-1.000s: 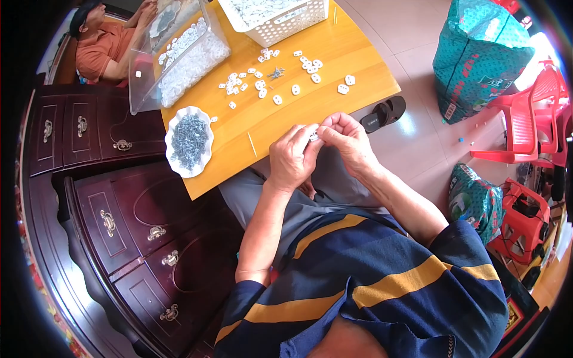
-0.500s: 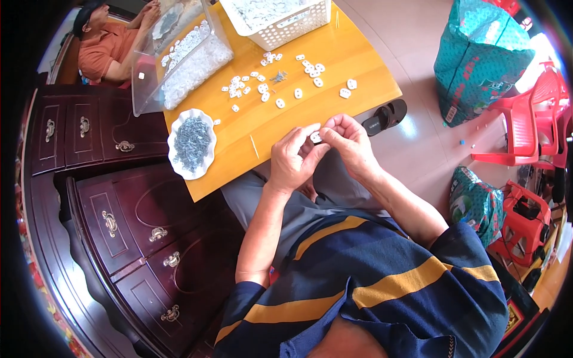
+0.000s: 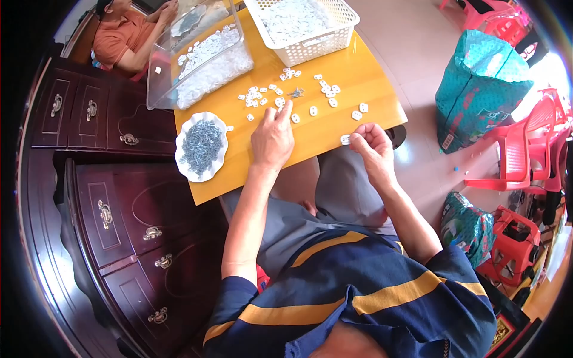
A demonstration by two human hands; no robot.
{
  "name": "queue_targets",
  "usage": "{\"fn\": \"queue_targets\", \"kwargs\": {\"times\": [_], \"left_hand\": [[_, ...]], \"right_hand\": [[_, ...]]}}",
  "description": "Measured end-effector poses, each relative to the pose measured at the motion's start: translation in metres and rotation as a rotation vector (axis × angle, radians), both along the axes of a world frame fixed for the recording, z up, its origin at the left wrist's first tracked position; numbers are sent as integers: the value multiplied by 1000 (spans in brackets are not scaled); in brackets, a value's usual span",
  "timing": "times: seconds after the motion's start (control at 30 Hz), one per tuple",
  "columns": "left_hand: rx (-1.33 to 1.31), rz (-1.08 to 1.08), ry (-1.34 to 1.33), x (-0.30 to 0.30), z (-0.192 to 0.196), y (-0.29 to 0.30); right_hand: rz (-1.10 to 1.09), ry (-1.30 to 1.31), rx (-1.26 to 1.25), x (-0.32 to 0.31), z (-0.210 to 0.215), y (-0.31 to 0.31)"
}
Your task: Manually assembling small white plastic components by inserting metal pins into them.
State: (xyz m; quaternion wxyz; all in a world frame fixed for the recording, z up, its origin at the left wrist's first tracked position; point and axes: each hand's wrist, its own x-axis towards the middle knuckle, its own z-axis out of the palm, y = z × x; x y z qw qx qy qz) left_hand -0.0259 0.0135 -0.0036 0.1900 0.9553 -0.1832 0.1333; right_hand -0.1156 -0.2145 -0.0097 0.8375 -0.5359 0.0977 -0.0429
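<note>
My left hand (image 3: 273, 140) reaches over the table with its forefinger stretched out. Its fingertips are at a small group of white two-holed plastic pieces (image 3: 279, 102), beside a little pile of grey screws (image 3: 296, 92). Nothing shows in this hand, though its thumb side is partly hidden. At the table's near right edge, my right hand (image 3: 374, 145) pinches one white oval plastic piece (image 3: 345, 139) between thumb and fingers. More such pieces lie scattered: a cluster of small ones (image 3: 253, 94) on the left, others (image 3: 329, 90) on the right.
A scalloped white dish (image 3: 222, 156) of grey screws stands at the table's left. Behind are a clear plastic bin (image 3: 161, 89) and a white perforated basket (image 3: 319, 51), both filled with white parts. Dark drawers (image 3: 107, 197) flank the left; another person (image 3: 122, 36) sits beyond.
My hands, together half a second ago around a white piece, have parted. The left went forward to the loose pieces; the right moved right, keeping a white piece.
</note>
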Motion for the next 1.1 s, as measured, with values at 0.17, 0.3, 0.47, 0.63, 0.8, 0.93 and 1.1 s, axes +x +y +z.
{"fn": "queue_targets", "kwargs": {"times": [0.17, 0.3, 0.47, 0.63, 0.8, 0.93, 1.1], "left_hand": [[38, -13, -31, 3, -1, -3], [12, 46, 9, -2, 2, -4], [-8, -45, -53, -30, 3, -2], [-59, -84, -73, -62, 2, -3], [-81, -88, -116, -77, 2, 0], [-129, -120, -139, -79, -5, 4], [-214, -187, -252, -80, -11, 5]], "right_hand": [[-11, -23, -95, 13, 10, -18], [1, -39, -269, 30, 9, -38], [-86, -5, -573, 48, -1, -63], [-104, 33, -899, 52, 9, -71], [-108, 22, -1108, 57, 16, -71], [-138, -10, -1187, 62, 20, -66], [-141, -187, -1152, 67, 29, -46]]}}
